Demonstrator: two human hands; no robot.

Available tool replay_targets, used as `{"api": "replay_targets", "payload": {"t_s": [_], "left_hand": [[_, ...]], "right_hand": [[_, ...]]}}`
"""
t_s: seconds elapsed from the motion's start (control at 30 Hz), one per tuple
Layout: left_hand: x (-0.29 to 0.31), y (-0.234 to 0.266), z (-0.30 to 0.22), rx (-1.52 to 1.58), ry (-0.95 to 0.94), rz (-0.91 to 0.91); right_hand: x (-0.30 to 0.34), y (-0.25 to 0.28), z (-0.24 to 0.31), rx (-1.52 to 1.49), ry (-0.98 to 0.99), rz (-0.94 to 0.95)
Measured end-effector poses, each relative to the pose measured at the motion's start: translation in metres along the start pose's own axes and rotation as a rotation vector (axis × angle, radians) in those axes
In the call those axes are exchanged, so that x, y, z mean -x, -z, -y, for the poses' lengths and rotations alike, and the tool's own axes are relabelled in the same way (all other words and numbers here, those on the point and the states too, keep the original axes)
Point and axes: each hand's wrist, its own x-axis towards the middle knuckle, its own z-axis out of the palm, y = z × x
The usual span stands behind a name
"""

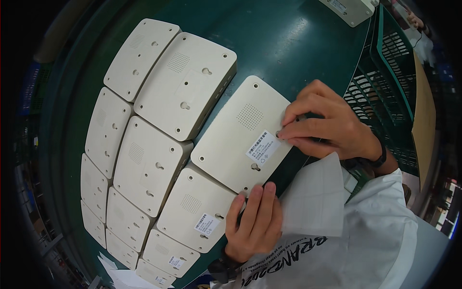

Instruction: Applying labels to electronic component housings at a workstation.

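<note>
Fingers [288, 130] of the right hand [332, 125] pinched the label [263, 147] onto the cream casing [231, 139]; left hand [255, 221] lay flat, fingers together; most stacked casings [144, 164] remained unlabelled.

Bright overhead light | soft shadows | sharp centre | fisheye bending, black vignette at rim

Left hand [255, 221] flat — right hand [327, 126] pinching.

Bare worktop [288, 43] lies open at twelve o'clock. Rows of casings [144, 159] block nine through seven; the green crate [385, 96] walls off three o'clock.
</note>
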Motion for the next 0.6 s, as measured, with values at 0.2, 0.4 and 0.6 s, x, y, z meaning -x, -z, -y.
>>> {"api": "replay_targets", "payload": {"t_s": [0.2,0.4,0.6], "left_hand": [[-0.003,-0.001,0.0,-0.038,0.006,0.039],[-0.001,-0.003,0.003,0.029,-0.002,-0.007],[0.001,-0.008,0.006,0.089,-0.008,-0.076]], "right_hand": [[-0.009,-0.004,0.004,0.045,0.04,-0.007],[-0.014,0.007,0.01,0.397,0.301,0.07],[-0.021,0.014,0.014,0.533,0.446,0.167]]}}
